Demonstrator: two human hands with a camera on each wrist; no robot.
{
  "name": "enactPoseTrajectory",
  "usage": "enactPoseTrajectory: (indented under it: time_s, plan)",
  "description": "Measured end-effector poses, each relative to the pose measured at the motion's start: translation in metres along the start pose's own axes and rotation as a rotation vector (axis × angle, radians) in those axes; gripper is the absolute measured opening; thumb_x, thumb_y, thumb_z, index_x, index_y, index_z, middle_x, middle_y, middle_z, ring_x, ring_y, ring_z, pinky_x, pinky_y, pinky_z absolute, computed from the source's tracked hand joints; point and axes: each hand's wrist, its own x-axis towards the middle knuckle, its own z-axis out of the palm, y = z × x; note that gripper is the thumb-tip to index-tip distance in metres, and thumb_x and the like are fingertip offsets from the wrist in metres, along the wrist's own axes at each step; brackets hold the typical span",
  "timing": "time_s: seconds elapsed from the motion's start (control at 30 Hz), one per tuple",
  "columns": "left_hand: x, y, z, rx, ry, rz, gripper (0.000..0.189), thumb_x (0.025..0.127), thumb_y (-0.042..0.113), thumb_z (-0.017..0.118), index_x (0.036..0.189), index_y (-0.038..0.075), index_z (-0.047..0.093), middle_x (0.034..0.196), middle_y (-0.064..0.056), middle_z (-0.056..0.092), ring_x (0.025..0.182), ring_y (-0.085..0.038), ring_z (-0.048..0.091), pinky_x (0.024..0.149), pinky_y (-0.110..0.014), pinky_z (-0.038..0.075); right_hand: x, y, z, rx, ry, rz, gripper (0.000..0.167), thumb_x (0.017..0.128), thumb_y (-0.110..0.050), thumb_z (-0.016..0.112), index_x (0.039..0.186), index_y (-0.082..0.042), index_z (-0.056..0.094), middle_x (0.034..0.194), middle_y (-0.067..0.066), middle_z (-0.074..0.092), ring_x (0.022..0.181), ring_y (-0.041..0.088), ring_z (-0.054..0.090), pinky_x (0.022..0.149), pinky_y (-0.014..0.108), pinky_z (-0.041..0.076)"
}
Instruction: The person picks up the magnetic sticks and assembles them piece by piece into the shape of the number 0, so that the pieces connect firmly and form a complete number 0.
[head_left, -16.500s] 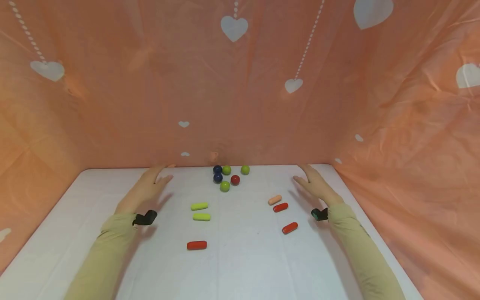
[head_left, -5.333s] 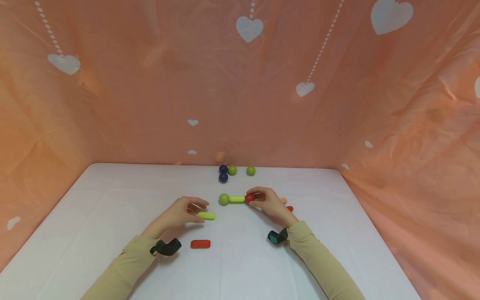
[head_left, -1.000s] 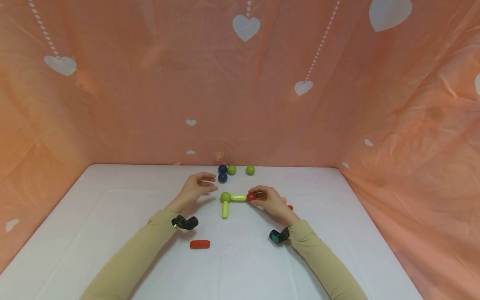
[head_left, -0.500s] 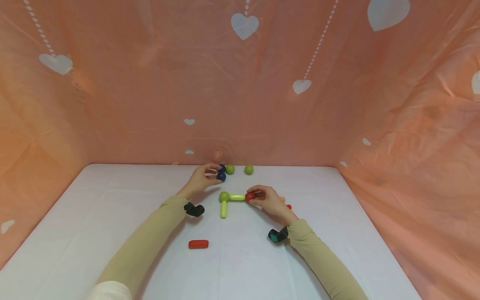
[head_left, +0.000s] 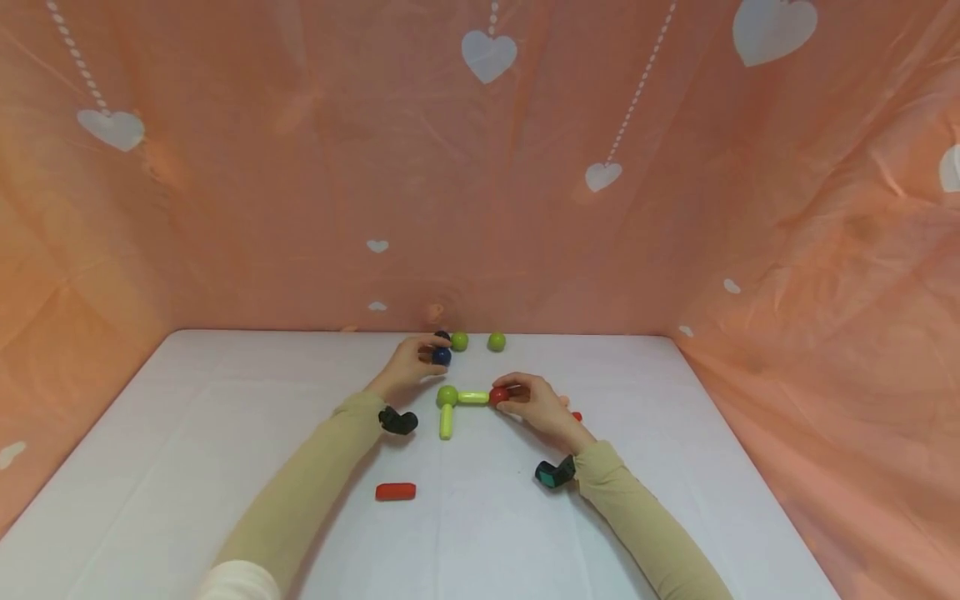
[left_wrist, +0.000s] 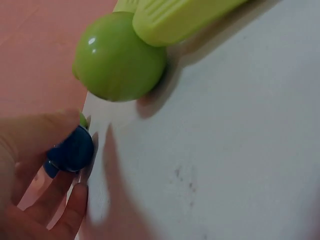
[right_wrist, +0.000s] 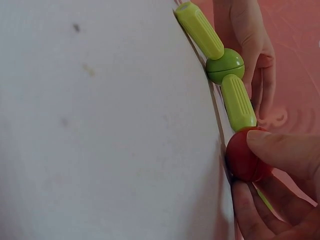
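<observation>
At the back of the table my left hand has its thumb and fingers around a glossy dark blue ball; the left wrist view shows the thumb against this blue ball. A second blue ball sits behind, partly covered by the fingers. My right hand pinches a red ball between thumb and fingers. From the red ball a yellow-green rod runs left to a green ball. Another yellow-green rod extends from that green ball toward the front, its near end free.
Two loose green balls, one beside the blue pair and one farther right, lie near the back edge. A red rod lies front left. Behind the right hand, a peach rod and a red rod partly show. Orange cloth encloses the table.
My left hand has moved from the second yellow-green rod, now joined to the green ball, back to the blue balls and closed around the nearer one. The right hand stays on the red ball.
</observation>
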Motion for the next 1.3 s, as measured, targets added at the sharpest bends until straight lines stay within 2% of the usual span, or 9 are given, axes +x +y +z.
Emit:
enactPoseTrajectory:
  time_s: [0.27,0.43,0.8,1.03,1.2,1.3]
  plan:
    - [-0.007,0.001,0.002,0.073,0.059,0.012,0.036,0.076,-0.007,0.075,0.111,-0.002,0.067,0.116,-0.021,0.061,0.096,-0.030,0.060,0.085,-0.038,0.052,0.001,-0.001,0.002,-0.004,-0.001,-0.010,0.035,0.087,-0.010,0.072,0.121,-0.008,0.062,0.116,0.004,0.063,0.101,0.018,0.062,0.090,0.034,0.051]
    - [-0.016,0.002,-0.002,0.046,0.075,-0.023,0.036,0.078,-0.006,0.073,0.113,-0.003,0.066,0.115,-0.019,0.062,0.098,-0.029,0.061,0.086,-0.037,0.052,0.002,0.001,0.003,0.008,-0.002,0.006,0.036,0.086,-0.011,0.072,0.120,-0.011,0.063,0.117,0.003,0.062,0.102,0.018,0.061,0.091,0.034,0.051]
    - [-0.061,0.003,-0.019,-0.057,-0.080,-0.149,0.036,0.087,0.010,0.071,0.122,0.003,0.063,0.121,-0.012,0.061,0.110,-0.028,0.058,0.098,-0.041,0.046,0.001,0.004,0.003,0.006,0.001,-0.010,0.035,0.086,-0.012,0.072,0.120,-0.011,0.063,0.117,0.004,0.062,0.102,0.019,0.061,0.091,0.034,0.051]
    - [-0.093,0.010,-0.020,-0.172,-0.139,-0.257,0.037,0.087,0.018,0.072,0.120,0.005,0.062,0.118,-0.008,0.061,0.107,-0.021,0.058,0.095,-0.038,0.048,0.000,0.006,0.004,-0.001,0.006,-0.025,0.034,0.087,-0.011,0.072,0.120,-0.010,0.063,0.116,0.004,0.063,0.102,0.018,0.062,0.090,0.033,0.051]
    - [-0.110,0.018,-0.014,-0.233,-0.175,-0.256,0.038,0.085,0.017,0.074,0.118,0.002,0.063,0.113,-0.010,0.064,0.103,-0.021,0.061,0.090,-0.034,0.050,0.001,0.004,0.003,-0.002,0.012,-0.034,0.034,0.087,-0.009,0.072,0.120,-0.009,0.063,0.116,0.004,0.063,0.102,0.018,0.062,0.090,0.033,0.051]
    - [-0.117,0.023,-0.009,-0.237,-0.169,-0.250,0.038,0.085,0.017,0.075,0.117,0.001,0.063,0.111,-0.010,0.064,0.100,-0.021,0.061,0.087,-0.032,0.052,0.001,0.005,0.003,-0.009,0.011,-0.043,0.034,0.086,-0.008,0.072,0.119,-0.009,0.063,0.116,0.004,0.063,0.102,0.018,0.063,0.090,0.032,0.051]
